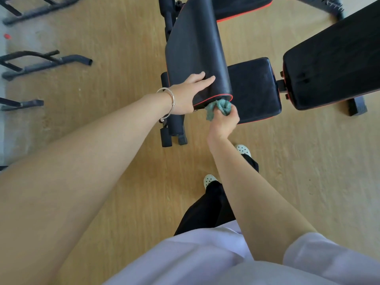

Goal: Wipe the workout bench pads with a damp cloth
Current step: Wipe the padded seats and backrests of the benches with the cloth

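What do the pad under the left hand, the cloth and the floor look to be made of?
Pad: likely black vinyl or faux leather, smooth with a faint sheen; red piping at the edge. Cloth: soft teal terry or microfibre, judging by its nubby, bunched folds. Floor: wood-look laminate or vinyl planks, matte, with pale grain lines; real wood is possible.

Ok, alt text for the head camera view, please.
Seen from above, the right hand grips a bunched green cloth against the near end of a black bench back pad, while the left hand rests flat on the pad. A seat pad sits beside it.
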